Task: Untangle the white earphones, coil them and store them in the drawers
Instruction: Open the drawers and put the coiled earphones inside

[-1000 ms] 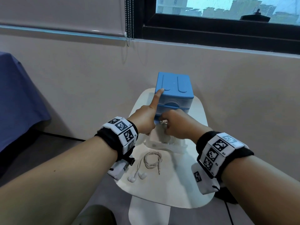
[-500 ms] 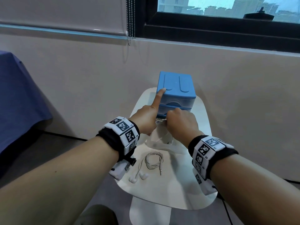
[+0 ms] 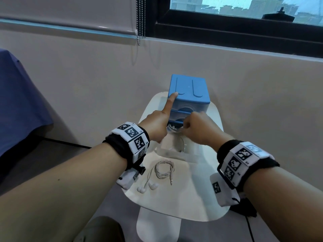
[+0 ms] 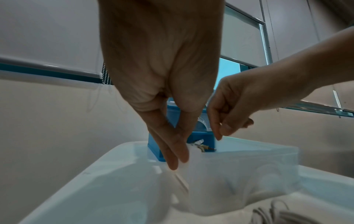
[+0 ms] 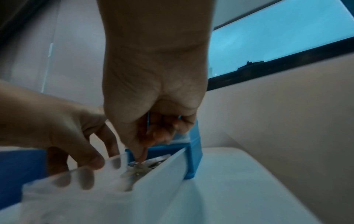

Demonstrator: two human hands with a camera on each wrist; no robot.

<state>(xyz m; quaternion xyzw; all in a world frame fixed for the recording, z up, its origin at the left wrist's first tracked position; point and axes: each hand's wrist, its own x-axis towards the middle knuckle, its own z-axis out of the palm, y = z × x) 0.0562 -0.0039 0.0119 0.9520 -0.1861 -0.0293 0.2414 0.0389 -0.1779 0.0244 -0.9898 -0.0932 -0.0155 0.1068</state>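
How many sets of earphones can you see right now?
2. One coiled set lies on the white table in front of the open drawer; another set sits at that drawer's back, partly hidden. More may be hidden.

Left hand points its forefinger forward; right hand has its fingers curled.

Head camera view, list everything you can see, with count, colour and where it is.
Drawer unit: one, blue, far end of the table.
Pulled-out drawer: one, translucent, lowest slot; earphones partly visible inside.
Coiled earphones: one set, white, on the table in front of the drawer.
Table: one, white, below the window.
Window: one, dark frame, upper right.
Blind chain: one, beaded, beside the window.
Cloth: one, blue, far left.
Left hand: forefinger on the unit's top.
Right hand: fingers curled at the open drawer.
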